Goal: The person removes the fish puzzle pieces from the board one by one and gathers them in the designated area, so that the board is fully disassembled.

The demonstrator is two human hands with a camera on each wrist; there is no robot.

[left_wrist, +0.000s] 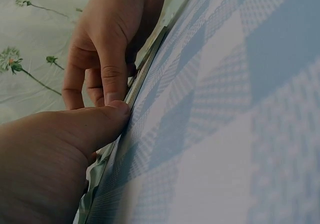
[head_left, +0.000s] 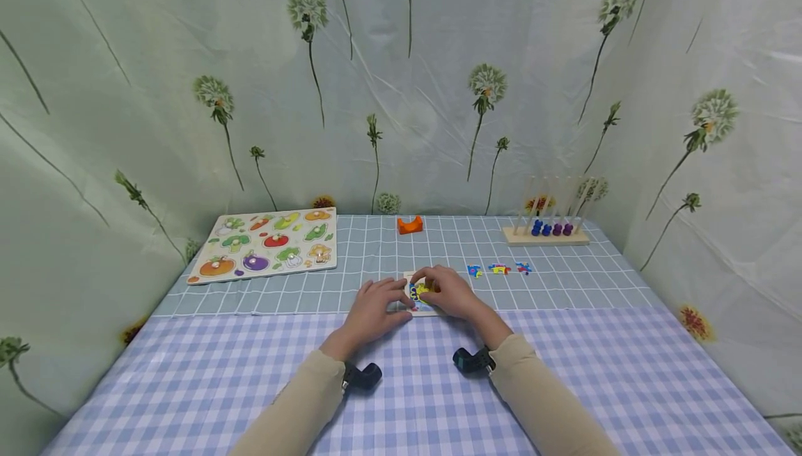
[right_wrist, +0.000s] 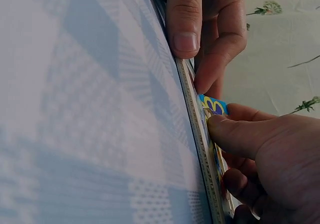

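Observation:
A small wooden jigsaw board with a colourful picture lies on the cloth between both hands. My left hand holds its left side; in the right wrist view the left thumb presses at the near edge while a bent finger reaches onto the top. Over the board, my right hand pinches a puzzle piece, blue with yellow, between thumb and forefinger. That piece stands tilted up from the board surface. Its lower part is hidden by the right thumb. Several loose puzzle pieces lie right of the right hand.
A large vegetable peg puzzle lies at the back left. An orange cradle-shaped block sits at the back middle. At the back right stands a wooden peg rack with blue and purple bead figures. A patterned curtain surrounds the table.

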